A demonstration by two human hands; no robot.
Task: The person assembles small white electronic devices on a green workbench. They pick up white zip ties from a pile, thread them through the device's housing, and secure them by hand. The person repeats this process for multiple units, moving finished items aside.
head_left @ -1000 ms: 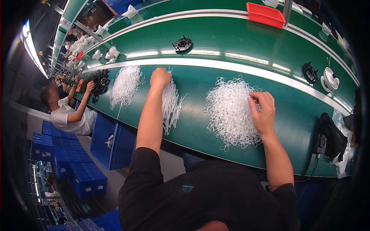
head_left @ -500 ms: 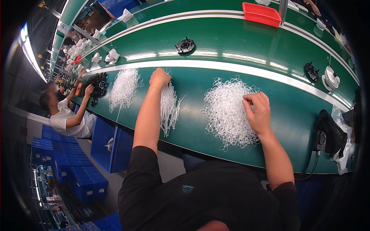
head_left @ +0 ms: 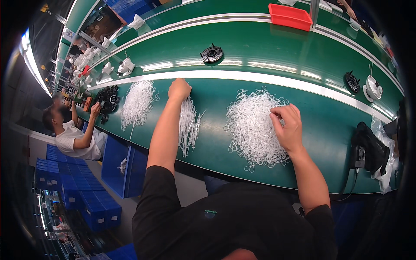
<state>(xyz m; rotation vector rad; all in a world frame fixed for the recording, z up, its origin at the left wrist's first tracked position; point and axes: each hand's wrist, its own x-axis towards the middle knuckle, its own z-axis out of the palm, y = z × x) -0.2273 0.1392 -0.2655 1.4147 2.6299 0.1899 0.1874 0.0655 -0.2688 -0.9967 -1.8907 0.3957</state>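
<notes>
My left hand [head_left: 179, 90] is closed at the far end of a bundle of straight white cable ties [head_left: 188, 128]; its fingertips are turned away, so what they grip is hidden. Over the right side of a big heap of looped white cable ties [head_left: 253, 130] rests my right hand [head_left: 288, 126]. Its fingers are curled in toward the thumb, and anything between them is too small to make out. Another heap of white ties [head_left: 138, 106] lies left of my left forearm.
Beyond the table's white edge strip, a green belt carries black round parts [head_left: 211, 54] and white fan-like parts [head_left: 373, 88]. A red tray [head_left: 290, 17] stands farther back. At left sits a co-worker [head_left: 78, 138] near black parts [head_left: 108, 99] and a blue bin [head_left: 119, 167]. A black bag [head_left: 372, 145] lies right.
Both my hands keep nearly the same place and pose. The black parts on the belt have shifted slightly right. The co-worker's near hand has moved left and down.
</notes>
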